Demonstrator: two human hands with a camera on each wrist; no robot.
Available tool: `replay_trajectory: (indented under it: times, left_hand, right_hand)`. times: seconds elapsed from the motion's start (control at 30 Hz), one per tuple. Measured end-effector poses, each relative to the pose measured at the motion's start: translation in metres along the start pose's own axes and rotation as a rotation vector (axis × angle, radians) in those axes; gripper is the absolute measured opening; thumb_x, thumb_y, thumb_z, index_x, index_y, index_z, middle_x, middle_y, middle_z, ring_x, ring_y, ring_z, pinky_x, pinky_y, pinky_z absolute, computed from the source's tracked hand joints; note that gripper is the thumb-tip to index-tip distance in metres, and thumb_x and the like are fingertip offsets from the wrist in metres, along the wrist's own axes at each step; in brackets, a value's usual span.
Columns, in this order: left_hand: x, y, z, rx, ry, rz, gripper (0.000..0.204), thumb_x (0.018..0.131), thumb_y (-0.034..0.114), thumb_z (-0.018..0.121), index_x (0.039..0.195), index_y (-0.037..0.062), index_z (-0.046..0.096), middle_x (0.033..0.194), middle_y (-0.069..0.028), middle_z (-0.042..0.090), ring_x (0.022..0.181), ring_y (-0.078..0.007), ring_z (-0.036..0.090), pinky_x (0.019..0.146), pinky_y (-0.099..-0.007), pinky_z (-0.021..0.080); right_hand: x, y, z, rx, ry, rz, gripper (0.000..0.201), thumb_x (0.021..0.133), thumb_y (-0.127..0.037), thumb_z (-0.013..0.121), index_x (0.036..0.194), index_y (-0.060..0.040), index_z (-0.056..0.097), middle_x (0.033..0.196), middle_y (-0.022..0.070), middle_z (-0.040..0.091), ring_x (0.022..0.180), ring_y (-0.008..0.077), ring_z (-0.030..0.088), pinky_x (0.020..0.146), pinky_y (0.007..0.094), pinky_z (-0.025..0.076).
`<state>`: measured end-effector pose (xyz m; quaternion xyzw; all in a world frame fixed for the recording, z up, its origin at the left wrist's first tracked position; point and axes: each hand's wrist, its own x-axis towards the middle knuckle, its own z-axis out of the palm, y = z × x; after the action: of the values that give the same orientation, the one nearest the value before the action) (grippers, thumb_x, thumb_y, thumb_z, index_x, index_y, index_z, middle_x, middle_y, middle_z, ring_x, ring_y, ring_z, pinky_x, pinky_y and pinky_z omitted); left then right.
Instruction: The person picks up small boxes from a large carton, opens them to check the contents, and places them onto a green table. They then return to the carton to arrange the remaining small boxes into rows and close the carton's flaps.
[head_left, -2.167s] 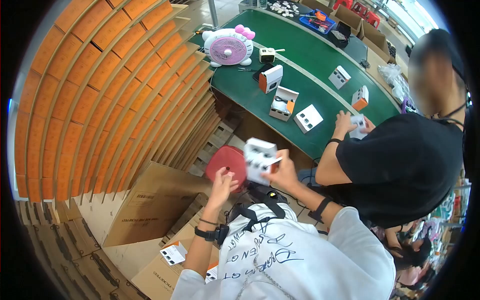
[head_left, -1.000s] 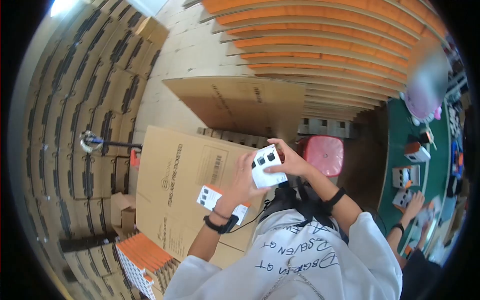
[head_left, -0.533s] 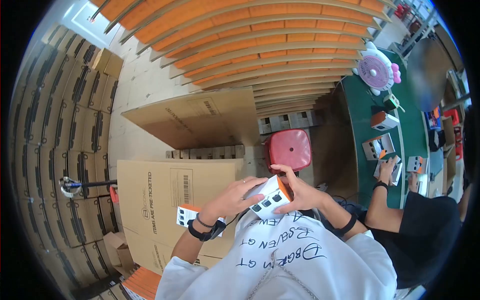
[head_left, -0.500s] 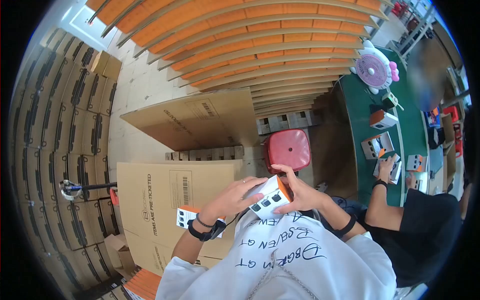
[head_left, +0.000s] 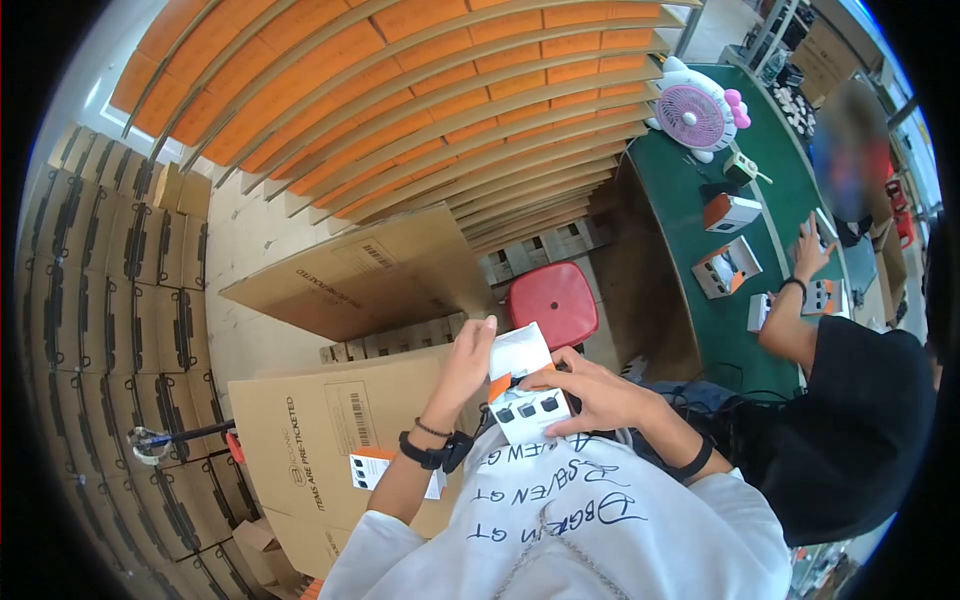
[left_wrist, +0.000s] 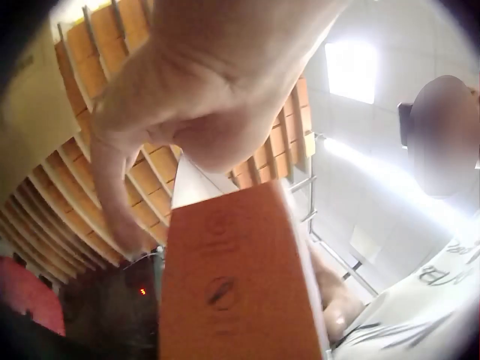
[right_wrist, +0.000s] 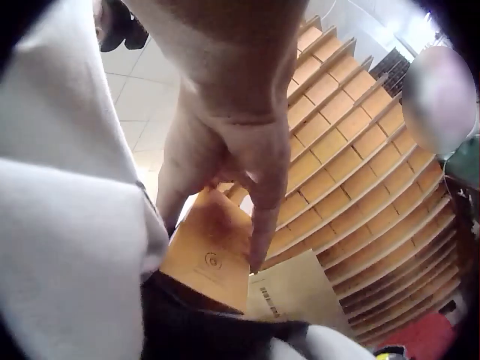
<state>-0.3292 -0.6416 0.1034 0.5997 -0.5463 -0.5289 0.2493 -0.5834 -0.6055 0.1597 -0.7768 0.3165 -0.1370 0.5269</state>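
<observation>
A small white-and-orange product box [head_left: 532, 416] printed with dark square devices is held in front of the shirt, its white lid [head_left: 520, 350] raised. My right hand [head_left: 605, 395] grips the box from the right, thumb on the printed front and fingers at the opening, where something dark shows. My left hand [head_left: 468, 362] is beside the raised lid, fingers extended and holding nothing. In the left wrist view, the orange side of the box [left_wrist: 232, 277] lies below the left hand [left_wrist: 202, 97]. The right wrist view shows the right hand [right_wrist: 225, 157] spread over the box's orange side [right_wrist: 206, 255].
Large cardboard sheets [head_left: 300, 430] lie at the left, bearing another white-and-orange box [head_left: 372, 468]. A red stool [head_left: 553, 305] stands ahead. The green table [head_left: 665, 200] at right holds several product boxes and a pink-and-white fan [head_left: 695, 112]. A person in black [head_left: 830, 430] works there.
The box was shut and held in both hands half a second ago; its lid is now raised. My left hand has moved up off the box's side, while the right hand still holds it.
</observation>
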Motion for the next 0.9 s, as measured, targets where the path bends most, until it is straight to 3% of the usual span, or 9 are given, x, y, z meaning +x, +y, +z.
replay_trajectory:
  times: [0.07, 0.17, 0.33, 0.4, 0.57, 0.6, 0.7, 0.8, 0.9]
  left_hand:
    - [-0.019, 0.027, 0.004, -0.072, 0.070, -0.110, 0.046, 0.107, 0.037, 0.048, 0.132, -0.0011, 0.048, 0.103, -0.0118, 0.065, 0.087, -0.0152, 0.062, 0.073, -0.0279, 0.051]
    - [-0.038, 0.025, 0.010, 0.098, -0.056, 0.280, 0.061, 0.103, 0.034, 0.056, 0.146, 0.0005, 0.028, 0.112, -0.0186, 0.064, 0.095, -0.0221, 0.063, 0.080, -0.0359, 0.053]
    - [-0.004, 0.034, 0.031, -0.185, -0.183, -0.166, 0.050, 0.105, 0.030, 0.052, 0.142, -0.0002, 0.039, 0.115, -0.0166, 0.064, 0.091, -0.0183, 0.067, 0.064, -0.0256, 0.055]
    - [0.020, 0.025, 0.051, -0.149, -0.169, -0.117, 0.043, 0.105, 0.025, 0.047, 0.139, -0.0013, 0.043, 0.113, -0.0155, 0.064, 0.088, -0.0186, 0.068, 0.059, -0.0267, 0.057]
    - [0.075, -0.001, 0.088, -0.405, -0.233, -0.224, 0.044, 0.103, 0.013, 0.039, 0.144, 0.0026, 0.025, 0.121, -0.0251, 0.063, 0.085, -0.0300, 0.072, 0.067, -0.0374, 0.063]
    - [0.073, 0.002, 0.089, -0.385, -0.246, -0.222, 0.043, 0.104, 0.015, 0.041, 0.143, 0.0025, 0.028, 0.120, -0.0233, 0.065, 0.088, -0.0285, 0.072, 0.072, -0.0372, 0.062]
    - [0.055, -0.005, 0.067, -0.359, -0.271, -0.213, 0.042, 0.105, 0.017, 0.043, 0.143, 0.0029, 0.032, 0.120, -0.0218, 0.065, 0.094, -0.0267, 0.070, 0.080, -0.0372, 0.059]
    - [0.022, -0.020, 0.012, -0.309, -0.133, -0.160, 0.039, 0.106, 0.020, 0.047, 0.140, 0.0032, 0.039, 0.121, -0.0192, 0.065, 0.099, -0.0241, 0.069, 0.087, -0.0370, 0.056]
    - [-0.034, -0.055, -0.061, -0.416, 0.170, -0.050, 0.037, 0.104, 0.020, 0.054, 0.136, 0.0024, 0.048, 0.121, -0.0166, 0.065, 0.111, -0.0226, 0.063, 0.097, -0.0341, 0.051]
  right_hand:
    - [-0.003, -0.004, -0.005, -0.040, -0.010, 0.056, 0.098, 0.069, -0.024, 0.087, 0.151, -0.0191, 0.034, 0.123, 0.0203, 0.047, 0.119, 0.0428, 0.050, 0.103, 0.0450, 0.045]
    - [-0.007, -0.009, -0.009, -0.067, 0.186, 0.075, 0.097, 0.064, -0.025, 0.090, 0.139, -0.0039, 0.032, 0.121, 0.0240, 0.047, 0.119, 0.0447, 0.051, 0.097, 0.0472, 0.048]
    - [-0.023, 0.013, 0.000, 0.071, 0.538, 0.263, 0.083, 0.067, -0.034, 0.092, 0.118, -0.0019, 0.035, 0.108, 0.0239, 0.056, 0.100, 0.0445, 0.062, 0.085, 0.0445, 0.052]
    - [-0.027, 0.027, 0.004, 0.041, 0.647, 0.294, 0.081, 0.067, -0.038, 0.093, 0.113, -0.0015, 0.037, 0.099, 0.0219, 0.061, 0.091, 0.0427, 0.065, 0.083, 0.0427, 0.053]
    - [-0.059, 0.125, 0.032, 0.087, 1.305, 0.482, 0.076, 0.060, -0.021, 0.099, 0.101, -0.0057, 0.036, 0.106, 0.0141, 0.062, 0.095, 0.0180, 0.064, 0.079, 0.0343, 0.057]
    - [-0.067, 0.132, 0.031, 0.098, 1.533, 0.507, 0.074, 0.058, -0.026, 0.099, 0.100, -0.0055, 0.041, 0.094, 0.0128, 0.061, 0.088, 0.0251, 0.063, 0.080, 0.0395, 0.052]
    - [-0.120, 0.216, 0.034, -0.248, 1.858, 0.794, 0.057, 0.068, -0.019, 0.093, 0.092, -0.0043, 0.043, 0.094, 0.0073, 0.052, 0.087, 0.0208, 0.053, 0.082, 0.0393, 0.049]
    - [-0.182, 0.289, 0.006, -0.502, 2.146, 0.980, 0.052, 0.081, -0.032, 0.084, 0.102, 0.0052, 0.053, 0.101, 0.0202, 0.057, 0.099, 0.0356, 0.055, 0.093, 0.0463, 0.044]
    - [-0.220, 0.332, -0.017, -0.651, 1.995, 1.185, 0.069, 0.076, -0.045, 0.085, 0.105, 0.0118, 0.058, 0.103, 0.0273, 0.066, 0.093, 0.0411, 0.066, 0.084, 0.0495, 0.051]
